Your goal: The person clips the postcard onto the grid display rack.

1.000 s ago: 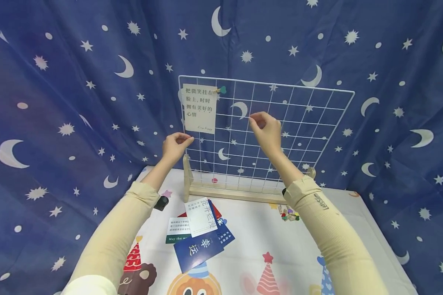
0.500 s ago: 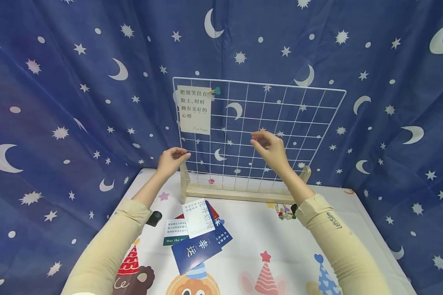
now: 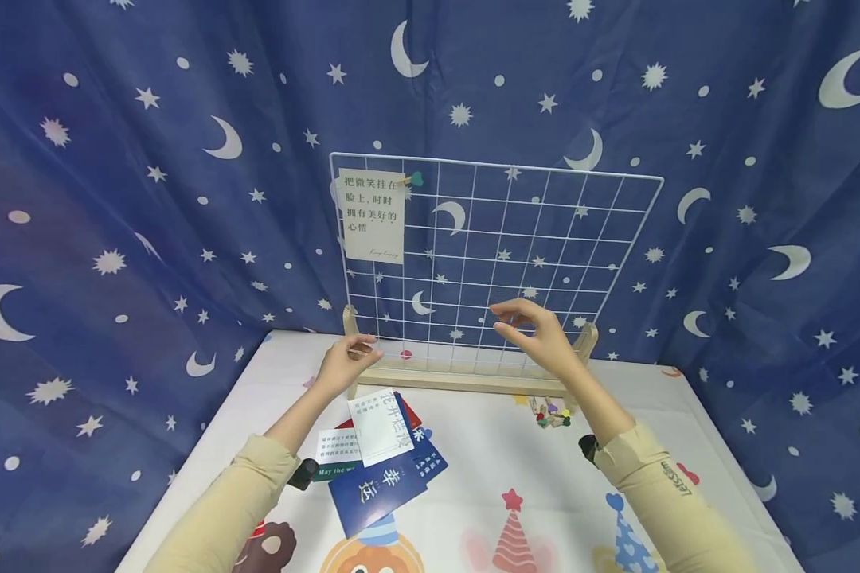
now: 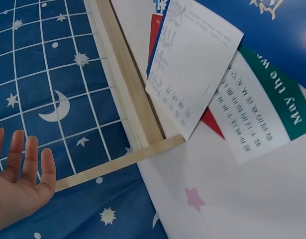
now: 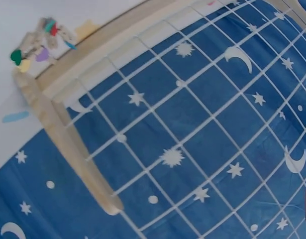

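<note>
In the head view my left hand [image 3: 347, 362] hovers near the lower left corner of the white wire grid [image 3: 487, 263], its fingers loosely bent and holding nothing. The left wrist view shows the same fingers [image 4: 29, 162] spread apart. My right hand [image 3: 537, 334] is in front of the grid's lower right part, thumb and fingers apart with nothing between them. A cream card [image 3: 373, 223] with dark lettering hangs at the grid's upper left, held by a wooden clip [image 3: 412, 180] with a green heart. Below lies a pile of cards, a white card [image 3: 380, 430] on top.
The grid stands in a wooden base [image 3: 466, 380] with upright end posts. Several small heart clips [image 3: 550, 412] lie by its right end. A blue card [image 3: 373, 493] is nearest me in the pile. A blue star-patterned curtain [image 3: 115, 199] hangs behind the table [image 3: 459, 485].
Both hands have come down from the grid's middle height toward its base. The hung card and its clip have stayed on the grid. The head view has shifted slightly.
</note>
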### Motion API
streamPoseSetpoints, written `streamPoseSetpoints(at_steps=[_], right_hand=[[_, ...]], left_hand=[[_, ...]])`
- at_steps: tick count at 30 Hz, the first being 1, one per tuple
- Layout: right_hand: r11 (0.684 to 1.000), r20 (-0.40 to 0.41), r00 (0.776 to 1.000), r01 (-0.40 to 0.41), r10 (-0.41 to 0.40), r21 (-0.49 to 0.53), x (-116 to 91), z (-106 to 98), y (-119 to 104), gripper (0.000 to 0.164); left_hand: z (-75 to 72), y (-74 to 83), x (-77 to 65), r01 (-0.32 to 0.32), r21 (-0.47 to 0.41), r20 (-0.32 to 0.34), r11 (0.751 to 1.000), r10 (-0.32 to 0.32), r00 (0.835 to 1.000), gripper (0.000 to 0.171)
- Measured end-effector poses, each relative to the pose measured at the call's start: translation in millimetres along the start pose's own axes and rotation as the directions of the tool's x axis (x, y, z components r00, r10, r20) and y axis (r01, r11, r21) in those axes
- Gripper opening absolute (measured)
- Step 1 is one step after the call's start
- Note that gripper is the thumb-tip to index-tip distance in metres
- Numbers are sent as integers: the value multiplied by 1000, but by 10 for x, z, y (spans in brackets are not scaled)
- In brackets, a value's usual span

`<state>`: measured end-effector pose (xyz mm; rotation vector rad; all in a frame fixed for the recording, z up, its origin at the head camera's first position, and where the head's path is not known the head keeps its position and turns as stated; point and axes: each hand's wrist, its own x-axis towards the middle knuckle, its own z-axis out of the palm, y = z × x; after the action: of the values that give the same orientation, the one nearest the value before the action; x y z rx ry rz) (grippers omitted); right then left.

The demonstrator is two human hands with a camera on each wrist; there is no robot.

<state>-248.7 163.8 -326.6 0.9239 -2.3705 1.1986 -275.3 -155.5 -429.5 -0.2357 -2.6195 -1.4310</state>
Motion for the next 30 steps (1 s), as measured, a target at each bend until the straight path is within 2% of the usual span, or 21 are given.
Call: streamPoseSetpoints(at_steps=[5,8,16,21,27,30], right_hand=[[999,0,999,36,-36,5,-195,34,88,25],[999,-13,999,41,-41,2,-340,42,205,27],[995,-9,996,-85,84,-53,-867,93,783,29],[989,-13,992,-129,129,-69,-1124,128,930,27],[982,-30,985,-171,169,-76,-1355,203,1073,26],[978,-36,981,-193,191,-81,-1454,216,1130,26]], left_hand=[[22,-56,-117,22,-27,-18,999,-23,1000,36],[42,-89,-153,34,-7,-15,999,-34,999,39],[190,-289,-313,34,50,52,998,-37,998,47],[297,-410,-405,26,73,64,997,-30,997,45],[357,-526,-502,49,110,52,993,-55,997,46],[384,-572,-524,39,114,56,993,-46,997,46]])
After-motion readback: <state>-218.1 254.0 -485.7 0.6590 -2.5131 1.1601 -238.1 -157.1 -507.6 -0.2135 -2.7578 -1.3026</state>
